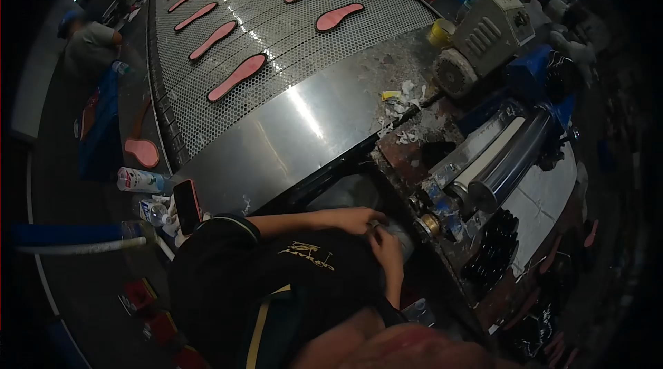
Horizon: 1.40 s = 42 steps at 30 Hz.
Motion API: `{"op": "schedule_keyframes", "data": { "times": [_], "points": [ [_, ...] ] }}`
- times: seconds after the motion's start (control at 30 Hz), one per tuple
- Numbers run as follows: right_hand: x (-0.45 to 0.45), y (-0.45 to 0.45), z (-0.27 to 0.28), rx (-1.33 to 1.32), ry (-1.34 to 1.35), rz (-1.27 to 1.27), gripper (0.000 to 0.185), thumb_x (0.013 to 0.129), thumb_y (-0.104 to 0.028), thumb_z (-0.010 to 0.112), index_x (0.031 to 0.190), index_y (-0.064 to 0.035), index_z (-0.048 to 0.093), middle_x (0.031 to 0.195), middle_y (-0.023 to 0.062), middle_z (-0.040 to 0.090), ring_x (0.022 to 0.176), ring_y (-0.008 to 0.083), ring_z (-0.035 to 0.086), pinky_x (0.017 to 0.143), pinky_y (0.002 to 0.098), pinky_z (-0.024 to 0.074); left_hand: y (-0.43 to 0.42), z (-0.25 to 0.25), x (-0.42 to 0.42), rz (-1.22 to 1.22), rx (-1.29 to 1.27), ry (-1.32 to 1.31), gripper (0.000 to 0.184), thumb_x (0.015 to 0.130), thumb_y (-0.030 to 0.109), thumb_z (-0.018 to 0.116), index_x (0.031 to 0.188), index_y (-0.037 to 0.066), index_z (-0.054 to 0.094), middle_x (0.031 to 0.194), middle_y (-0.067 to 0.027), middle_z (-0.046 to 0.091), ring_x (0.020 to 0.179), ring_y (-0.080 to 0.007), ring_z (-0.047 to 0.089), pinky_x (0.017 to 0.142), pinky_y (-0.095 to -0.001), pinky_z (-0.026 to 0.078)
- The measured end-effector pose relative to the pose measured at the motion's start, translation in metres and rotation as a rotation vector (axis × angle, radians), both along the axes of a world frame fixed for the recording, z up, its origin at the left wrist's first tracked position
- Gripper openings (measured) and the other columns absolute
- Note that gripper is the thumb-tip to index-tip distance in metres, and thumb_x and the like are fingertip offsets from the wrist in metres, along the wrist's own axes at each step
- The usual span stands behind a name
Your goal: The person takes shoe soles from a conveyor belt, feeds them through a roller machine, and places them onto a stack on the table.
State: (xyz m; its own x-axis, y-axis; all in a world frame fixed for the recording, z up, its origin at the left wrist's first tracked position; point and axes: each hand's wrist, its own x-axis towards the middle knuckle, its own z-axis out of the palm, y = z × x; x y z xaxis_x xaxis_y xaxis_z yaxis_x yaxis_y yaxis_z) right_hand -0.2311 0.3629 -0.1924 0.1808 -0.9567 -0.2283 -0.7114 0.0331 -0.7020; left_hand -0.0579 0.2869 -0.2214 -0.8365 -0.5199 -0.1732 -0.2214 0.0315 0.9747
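Note:
My left hand (360,220) reaches across from the left, just below the front edge of the metal conveyor plate (297,127). Close against it is my right hand (385,244), its forearm rising from below. The fingers of both hands are bent together and meet at one spot. Whatever lies between the fingertips is too small and dark to make out. Neither hand touches the pink insoles (238,77), which lie in rows on the mesh belt (276,44) farther ahead.
A phone (186,206) and plastic bottles (140,180) stand left of my arm. To the right are a roller machine (507,162), a grey motor housing (492,27) and white scraps (409,98). Another person (90,48) is at the far left.

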Motion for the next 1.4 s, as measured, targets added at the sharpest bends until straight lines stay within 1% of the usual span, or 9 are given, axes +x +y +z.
{"op": "schedule_keyframes", "data": {
  "times": [0.33, 0.6, 0.67, 0.73, 0.83, 0.9, 1.03, 1.3, 1.4],
  "points": [
    [-0.014, 0.038, -0.021, 0.016, -0.13, 0.074, 0.019, 0.082, -0.016, 0.063, 0.099, -0.0066, 0.065, 0.085, 0.0166, 0.067, 0.079, 0.0359, 0.065, 0.069, 0.041, 0.0522, -0.014, 0.034, 0.001, -0.307, 0.041, 0.004, 0.028, 0.09, 0.011, 0.06, 0.116, -0.001, 0.059, 0.106, -0.015, 0.067, 0.095, -0.0256, 0.066, 0.08, -0.0356, 0.052],
    [-0.086, 0.094, 0.051, -0.178, -0.205, -0.595, 0.013, 0.082, -0.016, 0.069, 0.084, -0.0042, 0.066, 0.063, 0.0059, 0.064, 0.055, 0.0157, 0.061, 0.055, 0.0307, 0.0484, -0.045, -0.016, 0.027, 0.01, 0.236, -0.27, 0.022, 0.086, 0.008, 0.062, 0.108, 0.005, 0.063, 0.099, -0.0086, 0.069, 0.091, -0.0205, 0.065, 0.077, -0.0335, 0.052],
    [-0.142, 0.102, 0.069, -0.393, -0.548, -1.041, 0.026, 0.089, -0.001, 0.06, 0.115, -0.004, 0.063, 0.086, 0.0083, 0.067, 0.068, 0.0105, 0.061, 0.059, 0.0241, 0.0479, -0.047, -0.027, 0.031, -0.031, 0.176, -0.288, 0.02, 0.086, 0.007, 0.061, 0.107, 0.006, 0.064, 0.097, -0.0075, 0.068, 0.089, -0.0194, 0.064, 0.076, -0.0327, 0.051],
    [-0.198, 0.093, 0.104, -0.802, -0.442, -1.115, 0.072, 0.089, 0.005, 0.056, 0.152, -0.0105, 0.024, 0.112, 0.014, 0.062, 0.093, 0.0166, 0.061, 0.075, 0.026, 0.0501, -0.047, -0.028, 0.027, -0.067, 0.122, -0.306, 0.019, 0.086, 0.005, 0.061, 0.105, 0.007, 0.064, 0.095, -0.0064, 0.068, 0.087, -0.0183, 0.064, 0.075, -0.032, 0.051],
    [-0.291, 0.112, 0.067, -0.796, -0.038, -1.109, 0.067, 0.087, -0.006, 0.063, 0.148, -0.007, 0.034, 0.114, 0.0172, 0.064, 0.101, 0.0262, 0.063, 0.083, 0.0343, 0.0518, -0.039, -0.017, 0.015, -0.145, -0.017, -0.233, 0.011, 0.088, 0.007, 0.06, 0.099, 0.007, 0.063, 0.086, -0.0019, 0.062, 0.08, -0.0151, 0.059, 0.072, -0.0299, 0.048],
    [-0.334, 0.124, 0.03, -0.264, 0.339, -1.173, 0.065, 0.083, -0.024, 0.071, 0.14, -0.0055, 0.046, 0.118, 0.0216, 0.064, 0.11, 0.0338, 0.062, 0.091, 0.0399, 0.0494, -0.027, -0.011, 0.008, -0.043, 0.119, -0.162, 0.011, 0.087, 0.002, 0.061, 0.097, 0.002, 0.059, 0.082, -0.0034, 0.061, 0.07, -0.0127, 0.058, 0.067, -0.026, 0.047],
    [-0.354, 0.126, 0.014, -0.167, 0.283, -1.169, 0.064, 0.078, -0.037, 0.074, 0.129, -0.003, 0.056, 0.12, 0.0249, 0.063, 0.114, 0.037, 0.06, 0.093, 0.0424, 0.0478, -0.013, -0.011, 0.004, 0.038, 0.137, -0.069, 0.011, 0.088, 0.002, 0.061, 0.099, 0.002, 0.057, 0.083, -0.0017, 0.059, 0.07, -0.012, 0.056, 0.066, -0.0253, 0.046],
    [-0.375, 0.134, -0.026, -0.438, -0.03, -1.262, 0.044, 0.083, -0.02, 0.073, 0.12, -0.0004, 0.06, 0.112, 0.0144, 0.067, 0.105, 0.0248, 0.064, 0.087, 0.0336, 0.0491, -0.019, -0.01, 0.022, 0.306, 0.334, -0.012, 0.011, 0.096, 0.012, 0.054, 0.102, 0.003, 0.057, 0.074, -0.0011, 0.053, 0.061, -0.0103, 0.049, 0.054, -0.0249, 0.041],
    [-0.342, 0.136, 0.028, -0.517, -0.252, -1.348, 0.036, 0.087, -0.015, 0.069, 0.12, -0.0021, 0.061, 0.113, 0.0101, 0.066, 0.106, 0.0202, 0.062, 0.086, 0.0304, 0.0483, -0.033, -0.005, 0.031, 0.406, 0.226, -0.093, 0.015, 0.096, 0.016, 0.055, 0.104, 0.004, 0.058, 0.068, 0.0, 0.05, 0.056, -0.0098, 0.046, 0.05, -0.0246, 0.038]
  ]
}}
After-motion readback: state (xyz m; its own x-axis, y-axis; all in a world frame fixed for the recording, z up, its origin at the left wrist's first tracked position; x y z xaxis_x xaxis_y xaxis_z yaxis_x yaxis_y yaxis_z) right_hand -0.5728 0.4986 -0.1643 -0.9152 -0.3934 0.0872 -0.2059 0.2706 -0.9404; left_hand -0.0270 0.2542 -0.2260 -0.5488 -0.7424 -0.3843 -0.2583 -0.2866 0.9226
